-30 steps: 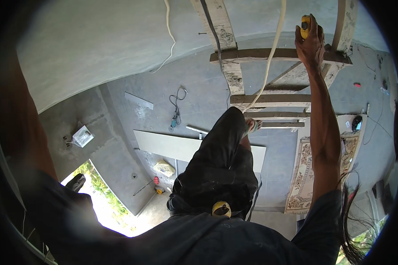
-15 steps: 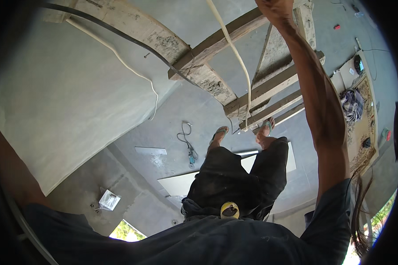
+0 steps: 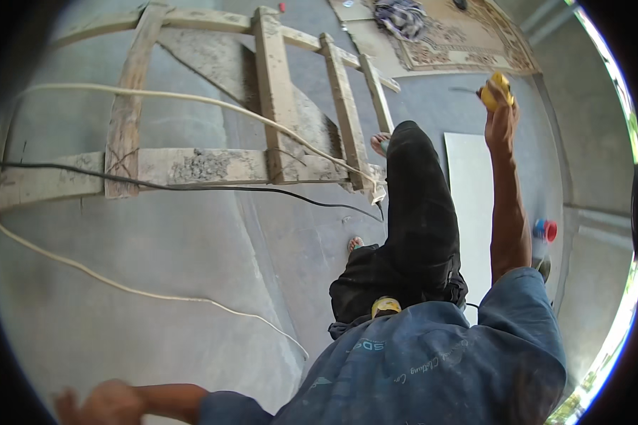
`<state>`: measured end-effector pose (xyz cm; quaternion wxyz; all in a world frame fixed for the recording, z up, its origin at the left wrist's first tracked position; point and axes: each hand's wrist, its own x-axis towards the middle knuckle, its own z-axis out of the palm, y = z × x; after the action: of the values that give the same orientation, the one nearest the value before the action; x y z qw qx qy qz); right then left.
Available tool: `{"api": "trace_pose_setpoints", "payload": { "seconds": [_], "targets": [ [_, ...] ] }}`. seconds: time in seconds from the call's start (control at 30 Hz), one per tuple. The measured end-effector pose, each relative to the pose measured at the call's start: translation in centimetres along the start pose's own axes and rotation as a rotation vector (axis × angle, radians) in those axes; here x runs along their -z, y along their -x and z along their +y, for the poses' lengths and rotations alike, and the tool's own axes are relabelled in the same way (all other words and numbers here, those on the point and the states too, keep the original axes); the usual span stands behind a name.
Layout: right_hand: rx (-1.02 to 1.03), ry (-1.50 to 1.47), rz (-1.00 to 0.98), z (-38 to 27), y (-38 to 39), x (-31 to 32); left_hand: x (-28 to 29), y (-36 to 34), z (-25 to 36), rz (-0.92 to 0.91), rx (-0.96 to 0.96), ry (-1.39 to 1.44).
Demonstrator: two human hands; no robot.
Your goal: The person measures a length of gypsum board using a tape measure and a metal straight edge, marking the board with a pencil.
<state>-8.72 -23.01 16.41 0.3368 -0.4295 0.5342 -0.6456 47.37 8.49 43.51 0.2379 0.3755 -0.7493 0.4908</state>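
My right hand [image 3: 501, 126] is raised at the right with its fingers closed round a yellow tape measure [image 3: 497, 91]. A thin dark strip sticks out to the left of it. At the lower left, my left hand [image 3: 106, 405] is smeared by motion, and its fingers cannot be made out. It is near the grey wall [image 3: 142, 340], with no object visible in it. A yellow round item [image 3: 385, 306] sits at my waist.
A rough wooden ladder-like frame [image 3: 191, 166] stands ahead on the left, with a cream cable [image 3: 220, 104] and a black cable [image 3: 262, 188] across it. A pale panel [image 3: 469, 198] lies on the floor. Beyond are a patterned rug [image 3: 468, 35], bundled cloth [image 3: 400, 18] and a red-and-blue container [image 3: 544, 230].
The view has swung round to the right. My right hand has come away from the frame's top area and now shows the tape measure. My left hand has come into sight.
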Motion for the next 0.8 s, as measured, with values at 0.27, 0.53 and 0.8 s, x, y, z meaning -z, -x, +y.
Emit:
{"api": "trace_pose_setpoints", "payload": {
  "seconds": [0.27, 0.53, 0.8],
  "targets": [
    [-0.649, -0.082, 0.852, 1.8, 39.2, 34.8, 0.9, 35.8, 33.0, -1.468, 2.503, 0.984],
    [-0.771, 0.615, 0.627, 2.8, 63.9, 33.8, 0.3, 34.1, 37.3, -2.279, 1.213, 1.31],
    [-0.789, 0.611, 0.737, 5.4, 80.7, 28.3, -6.4, 27.2, 37.3, -2.283, 0.168, 1.186]
  ]
}}
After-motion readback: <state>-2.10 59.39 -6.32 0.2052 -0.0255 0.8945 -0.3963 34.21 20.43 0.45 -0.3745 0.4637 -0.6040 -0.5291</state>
